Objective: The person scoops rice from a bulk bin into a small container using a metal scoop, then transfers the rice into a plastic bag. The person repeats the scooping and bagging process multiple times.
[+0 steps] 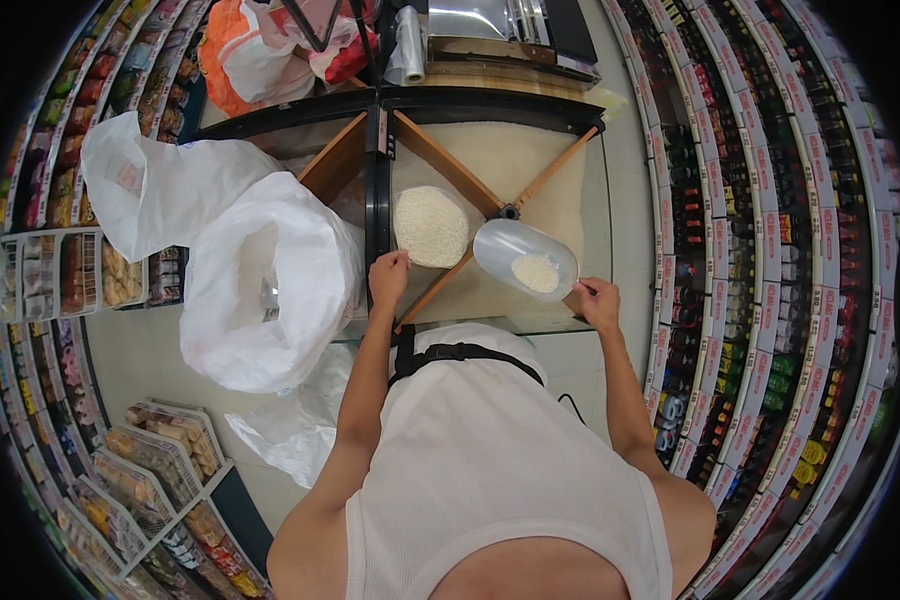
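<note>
My left hand [388,279] has its fingers closed at the edge of a clear plastic bag of rice [431,225]. The bag stands over the bin, against its black frame. Off to the right, my right hand [598,301] grips the handle end of a translucent plastic scoop [499,244]. A small heap of rice [536,273] lies inside the scoop, towards the handle. Beneath both is a glass-sided bin with crossed wooden dividers [450,165], and pale grain [547,169] fills its far compartment. The scoop hangs over the dividers, apart from the bag.
A white woven sack [330,262] stands open at the left, with another white sack [217,161] behind it. A roll of plastic bags [410,52] lies beyond the bin's black rim [487,97]. Bottle shelves [757,247] line the right; snack racks [142,480] stand at the lower left.
</note>
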A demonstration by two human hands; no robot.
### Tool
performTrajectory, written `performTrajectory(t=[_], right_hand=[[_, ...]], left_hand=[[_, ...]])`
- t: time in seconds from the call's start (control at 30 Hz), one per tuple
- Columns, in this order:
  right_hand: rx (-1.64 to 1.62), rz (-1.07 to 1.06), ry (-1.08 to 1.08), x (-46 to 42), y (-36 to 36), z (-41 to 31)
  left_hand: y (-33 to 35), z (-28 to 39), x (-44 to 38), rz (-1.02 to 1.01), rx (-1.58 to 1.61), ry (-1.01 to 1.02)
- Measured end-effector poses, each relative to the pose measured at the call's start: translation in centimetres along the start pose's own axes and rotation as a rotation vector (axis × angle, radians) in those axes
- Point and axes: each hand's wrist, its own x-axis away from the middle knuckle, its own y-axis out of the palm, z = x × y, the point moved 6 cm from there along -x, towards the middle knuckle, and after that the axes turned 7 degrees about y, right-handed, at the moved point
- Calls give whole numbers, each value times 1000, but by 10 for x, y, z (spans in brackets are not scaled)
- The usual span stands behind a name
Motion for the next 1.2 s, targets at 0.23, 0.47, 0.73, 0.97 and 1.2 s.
performTrajectory(t=[0.23, 0.47, 0.73, 0.97, 1.2], right_hand=[[439, -23, -200, -24, -44, -135], [680, -79, -353, -40, -39, -224], [736, -90, -308, -45, -50, -253], [734, -79, -73, -57, -88, -198], [899, -33, 46, -116, -81, -104]], left_hand=[[-5, 10, 2, -29, 69, 20], [-6, 7, 3, 17, 132, 91], [-6, 6, 6, 43, 261, 104], [-3, 6, 3, 52, 235, 97], [2, 8, -4, 19, 137, 121]])
